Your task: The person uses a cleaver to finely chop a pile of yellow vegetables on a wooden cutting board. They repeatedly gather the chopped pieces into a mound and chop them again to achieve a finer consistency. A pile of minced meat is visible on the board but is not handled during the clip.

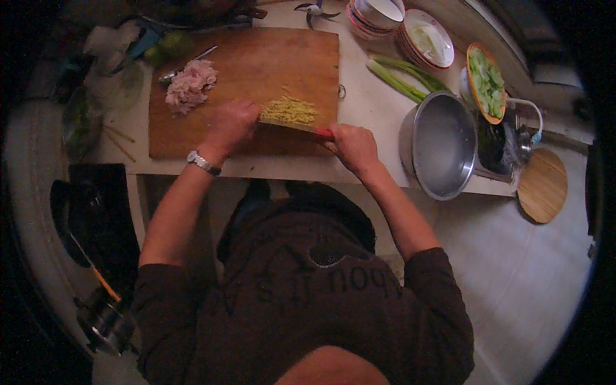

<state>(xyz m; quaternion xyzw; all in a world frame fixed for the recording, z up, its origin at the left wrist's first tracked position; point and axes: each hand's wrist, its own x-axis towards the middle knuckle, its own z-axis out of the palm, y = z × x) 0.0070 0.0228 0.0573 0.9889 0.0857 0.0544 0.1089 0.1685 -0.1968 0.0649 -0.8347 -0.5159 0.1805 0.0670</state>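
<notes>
A wooden cutting board (231,62) lies on the counter, with a heap of finely chopped yellow food (291,109) on its right part. My right hand (353,144) grips the red handle of a kitchen knife (291,125), whose blade lies along the near side of that heap. My left hand (236,120), blurred and wearing a watch on the wrist, is at the blade's far end, at the heap's left edge; whether its fingers pinch the blade cannot be told. Pale pink minced meat (191,85) sits on the board's left part, beside a metal spoon (168,76).
Right of the board stand a steel bowl (445,147), green celery-like stalks (397,82), stacked bowls (375,17), stacked plates (426,38) and a basket of cut greens (486,84). Scissors-like tool (315,10) lies behind; a pan (192,12) is at back left, chopsticks (120,139) at left.
</notes>
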